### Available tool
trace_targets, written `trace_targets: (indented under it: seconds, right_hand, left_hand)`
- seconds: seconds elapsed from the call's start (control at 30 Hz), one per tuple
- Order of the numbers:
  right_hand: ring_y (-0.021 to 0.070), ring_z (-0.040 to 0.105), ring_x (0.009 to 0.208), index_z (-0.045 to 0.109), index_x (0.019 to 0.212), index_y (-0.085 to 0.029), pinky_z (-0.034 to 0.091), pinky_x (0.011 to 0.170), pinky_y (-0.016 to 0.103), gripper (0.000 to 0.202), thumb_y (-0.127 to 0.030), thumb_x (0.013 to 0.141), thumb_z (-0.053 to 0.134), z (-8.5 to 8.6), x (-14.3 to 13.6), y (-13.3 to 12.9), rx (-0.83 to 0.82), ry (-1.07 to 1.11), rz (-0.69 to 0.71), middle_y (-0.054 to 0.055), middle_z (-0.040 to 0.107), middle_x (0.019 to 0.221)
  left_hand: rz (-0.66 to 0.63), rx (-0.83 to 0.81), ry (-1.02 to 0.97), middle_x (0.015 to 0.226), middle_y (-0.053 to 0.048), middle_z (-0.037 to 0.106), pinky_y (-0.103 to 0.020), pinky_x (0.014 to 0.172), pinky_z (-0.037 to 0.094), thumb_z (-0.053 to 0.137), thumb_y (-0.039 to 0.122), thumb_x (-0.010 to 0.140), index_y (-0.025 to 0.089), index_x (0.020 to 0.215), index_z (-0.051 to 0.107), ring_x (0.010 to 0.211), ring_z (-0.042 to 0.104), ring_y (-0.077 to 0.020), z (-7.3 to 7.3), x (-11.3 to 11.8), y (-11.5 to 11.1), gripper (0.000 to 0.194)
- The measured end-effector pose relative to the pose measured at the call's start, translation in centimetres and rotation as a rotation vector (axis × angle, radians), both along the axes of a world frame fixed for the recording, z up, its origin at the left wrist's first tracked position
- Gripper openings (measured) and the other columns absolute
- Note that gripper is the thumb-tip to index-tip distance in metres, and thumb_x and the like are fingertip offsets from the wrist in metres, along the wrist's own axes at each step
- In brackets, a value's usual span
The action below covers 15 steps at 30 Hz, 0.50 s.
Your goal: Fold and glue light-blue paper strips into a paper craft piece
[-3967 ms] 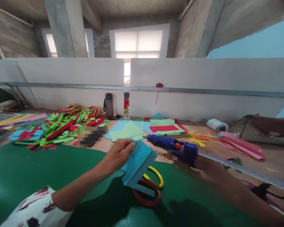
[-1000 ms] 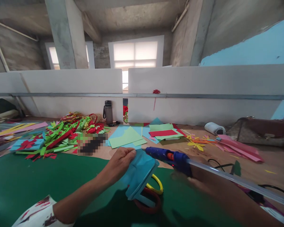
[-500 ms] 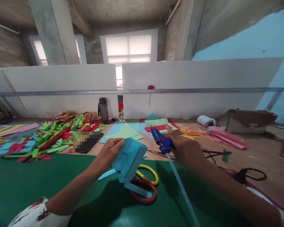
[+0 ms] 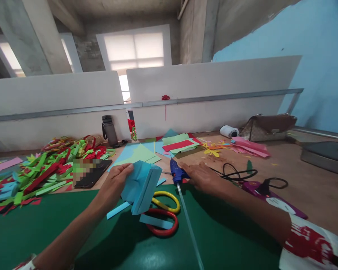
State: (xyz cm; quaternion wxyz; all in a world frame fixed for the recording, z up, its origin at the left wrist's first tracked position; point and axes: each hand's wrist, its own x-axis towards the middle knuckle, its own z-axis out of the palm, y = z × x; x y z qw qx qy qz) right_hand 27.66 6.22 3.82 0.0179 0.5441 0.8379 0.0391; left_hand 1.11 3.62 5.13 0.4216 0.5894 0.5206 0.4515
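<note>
My left hand (image 4: 118, 179) pinches a folded light-blue paper piece (image 4: 142, 185) by its upper left side, above the green mat. The paper has a boxy shape with creased edges. My right hand (image 4: 204, 177) is at the handle of a blue glue gun (image 4: 177, 171), its fingers over the handle and partly hiding it. A long clear glue stick (image 4: 190, 225) sticks out of the gun's back toward me. Under the blue paper lie scissors with one yellow and one red handle loop (image 4: 170, 229). A blue paper strip (image 4: 156, 222) lies across the red loop.
Green and red paper strips (image 4: 49, 168) are heaped at left, beside a black phone (image 4: 97, 174). A grey bottle (image 4: 109, 131) stands behind. Coloured sheets (image 4: 141, 153) lie mid-table. Black cable (image 4: 242, 173), a purple box (image 4: 287, 204) and a handbag (image 4: 267, 129) are at right.
My right hand has brought the glue gun down toward the table, and its raised index finger has lowered. My left hand still holds the blue paper. The view has turned right.
</note>
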Motion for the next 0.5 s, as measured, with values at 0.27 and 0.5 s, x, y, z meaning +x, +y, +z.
trace_targets:
  seconds: [0.27, 0.5]
  right_hand:
    - [0.0315, 0.056, 0.101, 0.026, 0.139, -0.012, 0.026, 0.093, 0.054, 0.074, 0.000, 0.069, 0.048, -1.2, -0.1, 0.3, -0.007, -0.068, 0.034, 0.018, 0.062, 0.109]
    - [0.0350, 0.053, 0.100, 0.048, 0.121, -0.008, 0.026, 0.088, 0.055, 0.044, -0.003, 0.078, 0.042, -0.2, -1.5, -0.4, 0.167, -0.100, 0.036, 0.021, 0.060, 0.106]
  left_hand:
    - [-0.001, 0.049, -0.043, 0.049, 0.007, 0.038, -0.020, 0.042, 0.025, 0.054, 0.047, 0.076, 0.017, 0.064, 0.050, 0.042, 0.034, -0.0083, -0.6, -0.4, 0.7, 0.033]
    - [0.036, 0.071, -0.061, 0.049, 0.007, 0.038, -0.019, 0.040, 0.026, 0.058, 0.045, 0.073, 0.017, 0.065, 0.052, 0.041, 0.035, -0.0080, -0.5, -0.5, 0.9, 0.030]
